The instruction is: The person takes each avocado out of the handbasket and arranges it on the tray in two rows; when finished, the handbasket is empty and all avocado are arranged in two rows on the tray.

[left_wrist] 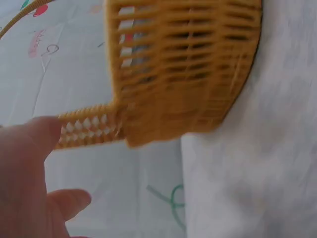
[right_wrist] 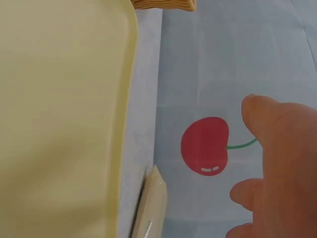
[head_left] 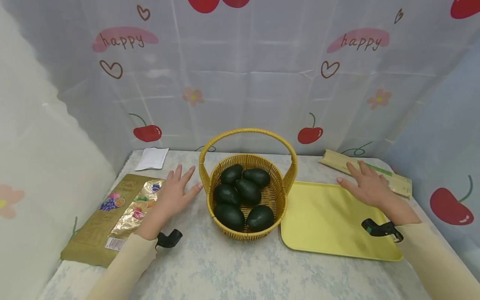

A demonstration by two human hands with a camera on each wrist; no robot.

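A yellow wicker basket [head_left: 247, 235] with a tall arched handle [head_left: 247, 131] stands mid-table, holding several dark green avocados [head_left: 249, 192]. My left hand [head_left: 176, 193] is spread out just left of the basket, its thumb tip right by the handle's base; the left wrist view shows the basket's woven side [left_wrist: 183, 64] close to the thumb. My right hand [head_left: 367, 187] hangs with fingers extended above the back right part of a yellow tray [head_left: 330, 225]. Nothing is held in either hand.
A gold foil bag [head_left: 108, 216] with fruit pictures lies at the left, a small white packet [head_left: 152, 158] behind it. A long beige package [head_left: 393, 181] lies at the back right. Printed curtains [head_left: 247, 83] close in the back and sides.
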